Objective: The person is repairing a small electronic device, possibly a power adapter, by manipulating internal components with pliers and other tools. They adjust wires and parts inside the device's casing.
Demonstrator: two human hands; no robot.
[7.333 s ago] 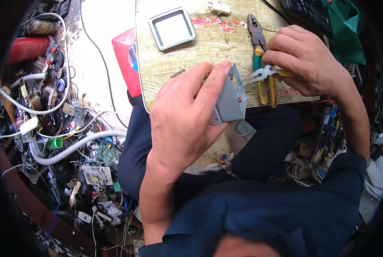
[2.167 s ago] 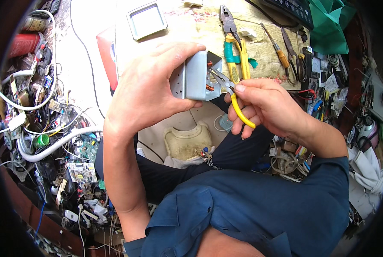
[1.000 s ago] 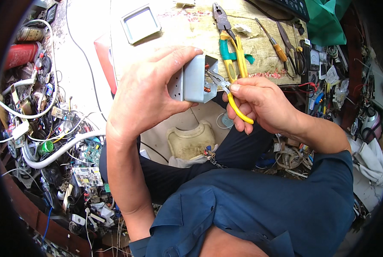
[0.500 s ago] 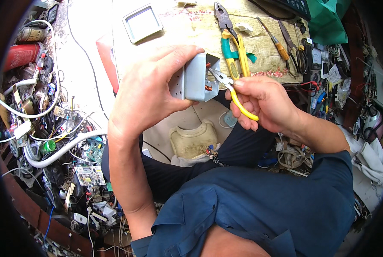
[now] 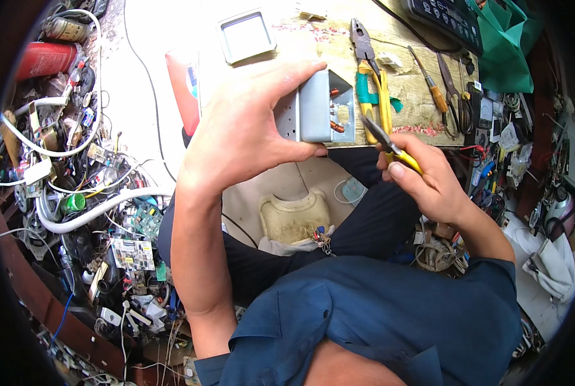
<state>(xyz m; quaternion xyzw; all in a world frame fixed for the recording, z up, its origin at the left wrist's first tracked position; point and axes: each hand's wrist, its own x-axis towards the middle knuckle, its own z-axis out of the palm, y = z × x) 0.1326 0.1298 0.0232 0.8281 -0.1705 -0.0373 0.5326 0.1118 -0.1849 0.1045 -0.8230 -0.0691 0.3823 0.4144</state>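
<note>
Tabletop edge (image 5: 447,143); box (image 5: 315,110), pliers (image 5: 388,142) apart

Near the middle of the frame, the grey box (image 5: 315,112) had smooth metal walls with a satin sheen; the coils (image 5: 337,127) inside shone coppery, perhaps lacquered wire, though too small to be sure. To the right, the small pliers (image 5: 380,136) showed dark metal jaws and glossy yellow plastic grips. Above, the larger pliers (image 5: 362,45) had dull, worn steel, with smooth green tape (image 5: 364,89) lower down. The tabletop (image 5: 329,51) was matt and wood-grained. At lower centre, the shirt (image 5: 397,309) was matt, creased cloth; at upper left, the red cylinder (image 5: 48,60) was glossy.
</note>
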